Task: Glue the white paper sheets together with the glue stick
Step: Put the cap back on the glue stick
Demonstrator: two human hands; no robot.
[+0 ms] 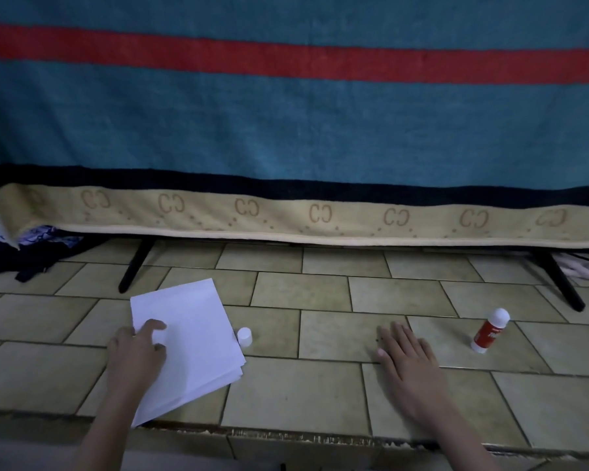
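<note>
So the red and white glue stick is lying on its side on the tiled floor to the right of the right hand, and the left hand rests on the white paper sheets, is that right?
Not quite. The head view shows the red and white glue stick standing upright, slightly tilted, on the tiled floor, not lying on its side. The rest holds: it is to the right of the right hand, and the left hand rests on the white paper sheets.

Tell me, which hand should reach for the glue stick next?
The right hand, probably. It lies flat and free on the tiles, nearer the glue stick, while the left hand presses on the paper sheets.
</note>
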